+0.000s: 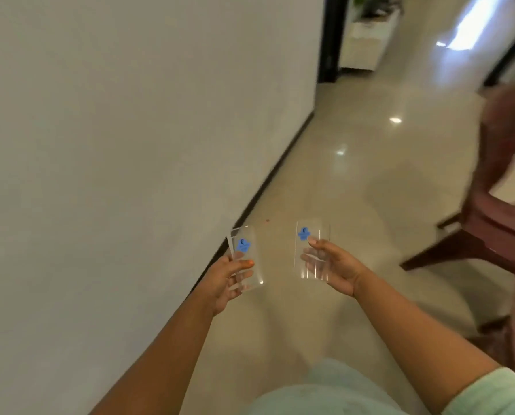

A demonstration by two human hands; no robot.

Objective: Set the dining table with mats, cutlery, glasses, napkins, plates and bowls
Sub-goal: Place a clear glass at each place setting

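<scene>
Glasses carried along a hallway: beside a plain white wall (115,130), the left hand (225,280) grips one clear glass (245,259), the right hand (335,266) another (311,250), above glossy beige floor tiles (355,175); a maroon chair (495,205) stands right.

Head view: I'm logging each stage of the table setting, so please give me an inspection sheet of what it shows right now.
Surface: glossy tiled floor; no table in view.
Job's things: two clear glasses with blue stickers, left glass and right glass, both carried above the floor.
Clutter: small dark speck on the floor near the wall.
Grips: left hand holds the left glass; right hand holds the right glass.
Cables: nothing seen.
Surroundings: white wall on the left, maroon chair on the right, white planter far off; picture blurred.
</scene>
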